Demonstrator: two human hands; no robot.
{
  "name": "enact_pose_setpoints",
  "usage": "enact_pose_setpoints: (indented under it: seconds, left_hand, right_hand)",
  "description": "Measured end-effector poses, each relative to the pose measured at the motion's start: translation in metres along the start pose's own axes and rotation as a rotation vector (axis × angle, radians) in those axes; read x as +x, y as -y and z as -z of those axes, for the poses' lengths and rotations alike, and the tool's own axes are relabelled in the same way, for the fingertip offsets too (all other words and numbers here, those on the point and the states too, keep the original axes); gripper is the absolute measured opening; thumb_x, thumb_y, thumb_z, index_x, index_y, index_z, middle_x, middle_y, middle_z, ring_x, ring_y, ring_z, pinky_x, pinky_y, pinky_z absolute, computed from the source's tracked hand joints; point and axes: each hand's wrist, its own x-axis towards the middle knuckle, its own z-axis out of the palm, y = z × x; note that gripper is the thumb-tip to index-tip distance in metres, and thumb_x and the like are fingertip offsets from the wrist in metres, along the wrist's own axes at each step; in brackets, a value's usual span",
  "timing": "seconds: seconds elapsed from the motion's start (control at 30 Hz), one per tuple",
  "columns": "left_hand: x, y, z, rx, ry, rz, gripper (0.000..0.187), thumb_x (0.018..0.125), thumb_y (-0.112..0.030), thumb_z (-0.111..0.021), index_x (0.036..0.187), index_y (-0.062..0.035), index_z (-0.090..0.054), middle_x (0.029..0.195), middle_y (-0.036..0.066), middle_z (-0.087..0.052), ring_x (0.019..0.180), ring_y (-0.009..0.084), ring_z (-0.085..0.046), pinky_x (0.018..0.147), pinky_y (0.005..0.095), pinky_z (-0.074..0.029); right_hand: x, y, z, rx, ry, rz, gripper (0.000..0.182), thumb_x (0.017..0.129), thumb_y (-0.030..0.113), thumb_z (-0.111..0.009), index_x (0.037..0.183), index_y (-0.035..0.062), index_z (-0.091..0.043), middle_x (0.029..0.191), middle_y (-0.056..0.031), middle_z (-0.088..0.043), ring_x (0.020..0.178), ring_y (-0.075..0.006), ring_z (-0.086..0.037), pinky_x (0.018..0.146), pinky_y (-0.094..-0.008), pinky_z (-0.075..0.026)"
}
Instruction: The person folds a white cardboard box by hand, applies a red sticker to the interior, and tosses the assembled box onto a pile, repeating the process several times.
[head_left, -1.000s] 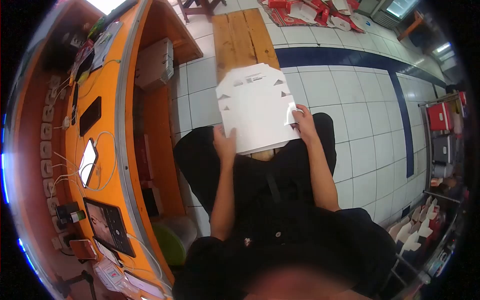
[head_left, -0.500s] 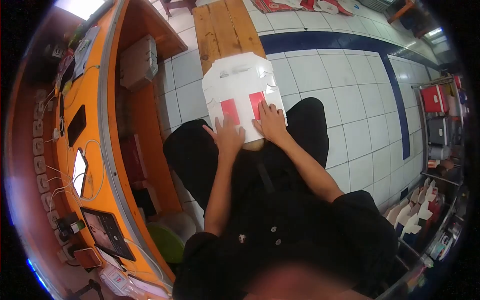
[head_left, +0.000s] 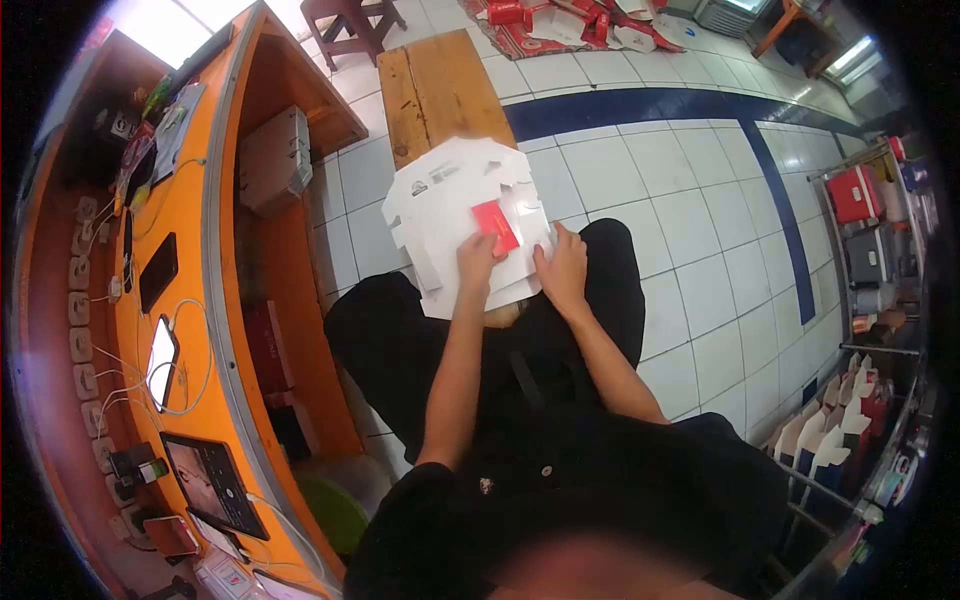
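Two hands on flat white cardboard (head_left: pixel 435 235), center of frame – over the near end of a wooden bench (head_left: pixel 445 95).
Left hand (head_left: pixel 475 265): fingers curled at the lower left edge of a red panel (head_left: pixel 495 226) on the cardboard, can't tell if pinching it; right hand (head_left: pixel 567 272) at the cardboard's right edge, partly open, thumb toward the sheet – firm grip or not, can't tell. Orange counter (head_left: pixel 190 235) along the left, dark tablet (head_left: pixel 205 485) on it at lower left; red-and-white cardboard pieces (head_left: pixel 565 25) on the floor mat, top of frame.
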Motion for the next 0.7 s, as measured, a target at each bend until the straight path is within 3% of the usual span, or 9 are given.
enact_pose_setpoints:
  seconds: [0.03, 0.07, 0.17, 0.27, 0.33, 0.4, 0.47, 0.57, 0.7]
  left_hand:
    - [0.001, -0.004, 0.004, -0.030, 0.005, 0.022, 0.026, 0.100, -0.018, -0.062, 0.114, 0.0033, -0.066, 0.102, 0.006, -0.066, 0.093, 0.0166, -0.065, 0.079, 0.0338, -0.060]
    - [0.002, -0.009, 0.007, -0.061, 0.011, 0.045, 0.025, 0.101, -0.018, -0.062, 0.115, 0.0028, -0.066, 0.103, 0.006, -0.066, 0.093, 0.0168, -0.065, 0.080, 0.0336, -0.060]
    - [-0.004, -0.012, 0.009, -0.157, 0.040, 0.031, 0.027, 0.101, -0.018, -0.062, 0.119, 0.0017, -0.065, 0.106, 0.007, -0.067, 0.095, 0.0171, -0.066, 0.086, 0.0325, -0.058]
    - [-0.005, -0.015, 0.009, -0.107, 0.046, 0.019, 0.027, 0.101, -0.017, -0.061, 0.120, 0.0024, -0.065, 0.109, 0.007, -0.068, 0.097, 0.0159, -0.067, 0.086, 0.0319, -0.058]
    - [-0.003, -0.008, 0.010, -0.017, 0.065, -0.032, 0.027, 0.101, -0.016, -0.061, 0.120, 0.0031, -0.066, 0.111, 0.007, -0.069, 0.098, 0.0152, -0.066, 0.087, 0.0318, -0.058]
    - [-0.005, -0.001, 0.006, 0.022, 0.117, -0.123, 0.019, 0.100, -0.014, -0.061, 0.108, 0.0029, -0.066, 0.101, 0.007, -0.067, 0.093, 0.0156, -0.066, 0.082, 0.0316, -0.058]
    - [-0.013, 0.007, -0.002, 0.002, 0.141, -0.200, 0.018, 0.101, -0.012, -0.059, 0.098, 0.0034, -0.068, 0.096, 0.008, -0.068, 0.087, 0.0147, -0.066, 0.076, 0.0306, -0.059]
    - [-0.023, 0.004, -0.010, 0.125, 0.069, -0.260, 0.019, 0.099, -0.011, -0.058, 0.098, 0.0052, -0.069, 0.091, 0.013, -0.073, 0.079, 0.0192, -0.069, 0.073, 0.0330, -0.058]
    - [-0.037, -0.008, -0.016, 0.680, 0.046, -0.320, 0.024, 0.098, -0.012, -0.059, 0.111, 0.0048, -0.070, 0.091, 0.017, -0.075, 0.086, 0.0180, -0.071, 0.078, 0.0335, -0.057]
  right_hand:
    - [-0.004, -0.002, 0.001, 0.036, 0.032, -0.138, 0.045, 0.091, 0.017, -0.067, 0.130, -0.0023, -0.057, 0.127, -0.0250, -0.060, 0.117, -0.0371, -0.058, 0.098, -0.0479, -0.047]
    - [-0.009, -0.014, -0.009, 0.163, 0.060, -0.223, 0.040, 0.092, 0.016, -0.067, 0.126, -0.0029, -0.058, 0.113, -0.0221, -0.066, 0.101, -0.0328, -0.067, 0.086, -0.0427, -0.054]
    - [-0.013, -0.021, -0.021, 0.555, 0.138, -0.377, 0.032, 0.093, 0.013, -0.067, 0.121, -0.0020, -0.060, 0.099, -0.0192, -0.069, 0.085, -0.0296, -0.070, 0.074, -0.0376, -0.056]
    - [-0.009, -0.012, -0.018, 0.653, 0.114, -0.262, 0.022, 0.094, 0.009, -0.066, 0.113, -0.0015, -0.065, 0.095, -0.0179, -0.070, 0.082, -0.0290, -0.071, 0.071, -0.0355, -0.056]
    - [-0.011, -0.001, -0.011, 0.481, 0.102, -0.076, 0.019, 0.095, 0.011, -0.065, 0.110, -0.0005, -0.067, 0.100, -0.0193, -0.070, 0.090, -0.0335, -0.070, 0.079, -0.0384, -0.055]
    - [-0.014, 0.011, -0.007, 0.421, 0.040, 0.106, 0.016, 0.096, 0.012, -0.063, 0.106, 0.0006, -0.069, 0.102, -0.0199, -0.069, 0.092, -0.0381, -0.068, 0.081, -0.0424, -0.053]
    - [-0.012, 0.011, -0.014, 0.359, 0.040, 0.142, 0.016, 0.097, 0.013, -0.062, 0.105, 0.0011, -0.069, 0.099, -0.0199, -0.068, 0.091, -0.0390, -0.067, 0.079, -0.0441, -0.053]
    - [-0.013, 0.011, -0.019, 0.320, 0.048, 0.136, 0.015, 0.097, 0.013, -0.061, 0.103, 0.0019, -0.068, 0.096, -0.0198, -0.066, 0.089, -0.0400, -0.065, 0.077, -0.0459, -0.052]
    - [-0.007, 0.017, -0.021, 0.290, 0.052, 0.040, 0.015, 0.098, 0.015, -0.059, 0.105, 0.0025, -0.066, 0.093, -0.0200, -0.064, 0.088, -0.0396, -0.064, 0.075, -0.0467, -0.051]
